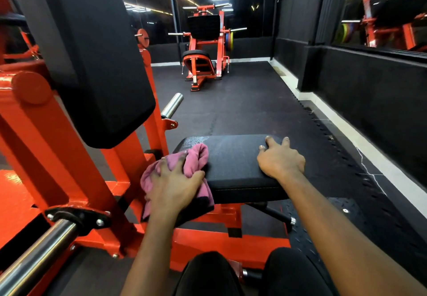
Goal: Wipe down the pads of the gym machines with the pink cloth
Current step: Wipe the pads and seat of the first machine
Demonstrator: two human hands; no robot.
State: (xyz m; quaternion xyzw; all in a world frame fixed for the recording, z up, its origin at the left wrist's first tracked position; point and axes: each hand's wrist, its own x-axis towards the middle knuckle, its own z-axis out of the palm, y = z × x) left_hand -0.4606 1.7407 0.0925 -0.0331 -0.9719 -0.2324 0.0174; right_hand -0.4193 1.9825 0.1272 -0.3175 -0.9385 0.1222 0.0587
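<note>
A black seat pad [233, 159] of an orange gym machine lies flat in front of me. My left hand [175, 184] presses the crumpled pink cloth [193, 159] against the pad's left edge, fingers spread over it. My right hand [280, 159] rests flat on the pad's right side, fingers apart, holding nothing. The far left corner of the pad looks damp and shiny. A large black back pad [97, 59] stands upright and tilted at the left, above the cloth.
The orange machine frame [57, 133] and a steel bar [34, 258] fill the left. Another orange machine [205, 46] stands at the far end on black rubber flooring [242, 101]. A black wall with mirrors [369, 92] runs along the right. My knees [249, 275] are below.
</note>
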